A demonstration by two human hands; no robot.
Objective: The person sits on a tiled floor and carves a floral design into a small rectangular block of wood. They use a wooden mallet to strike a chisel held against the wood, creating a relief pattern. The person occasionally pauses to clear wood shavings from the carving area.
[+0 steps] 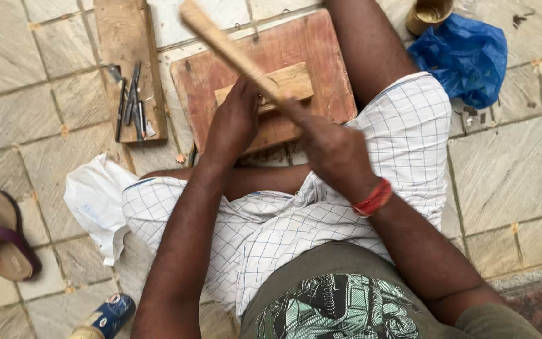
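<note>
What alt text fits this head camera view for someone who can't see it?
Seated on a tiled floor, a person's right hand swings a wooden stick over a small wood block steadied by the left hand. Metal tools lie nearby.

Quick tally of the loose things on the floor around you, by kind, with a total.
Wooden boards: 2, the large board and the narrow plank
Small wooden block: 1
Wooden stick: 1
Plastic bags: 2, blue and white
Sandals: 2, maroon and blue
Brass pot: 1
Total: 9
</note>
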